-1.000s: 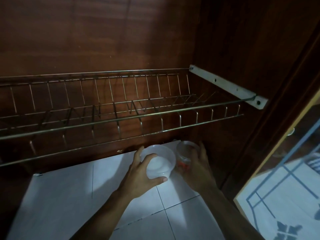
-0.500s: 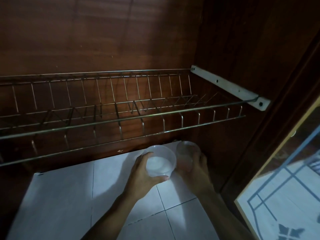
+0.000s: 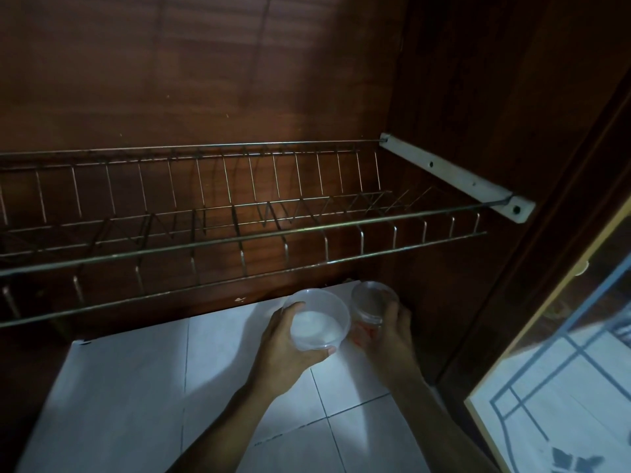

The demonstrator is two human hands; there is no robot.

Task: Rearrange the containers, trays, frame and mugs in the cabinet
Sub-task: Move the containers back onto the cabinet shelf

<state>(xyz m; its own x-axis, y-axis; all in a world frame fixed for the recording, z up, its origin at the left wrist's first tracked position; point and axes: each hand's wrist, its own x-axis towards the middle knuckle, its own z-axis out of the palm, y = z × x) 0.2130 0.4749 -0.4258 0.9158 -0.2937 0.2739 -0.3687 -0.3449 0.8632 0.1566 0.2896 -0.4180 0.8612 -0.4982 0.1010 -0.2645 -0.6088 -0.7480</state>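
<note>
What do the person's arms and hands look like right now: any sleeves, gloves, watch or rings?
Both are bare. The left hand and right hand wear no gloves, and no rings show. The left forearm and right forearm carry no sleeve, watch or band up to the picture's edge. The light is dim, so fine marks cannot be told.

Nothing to read in here, not a word or a number anywhere. The white container (image 3: 317, 322) on the near shelf is plain, with no label or brand on it. The clear jar (image 3: 374, 300) just to its right has a reddish patch low on its side, but it's too blurred in this dim light to tell whether it's print. The wire rack (image 3: 239, 239) and its white bracket (image 3: 454, 175) on the right carry no markings.
</note>
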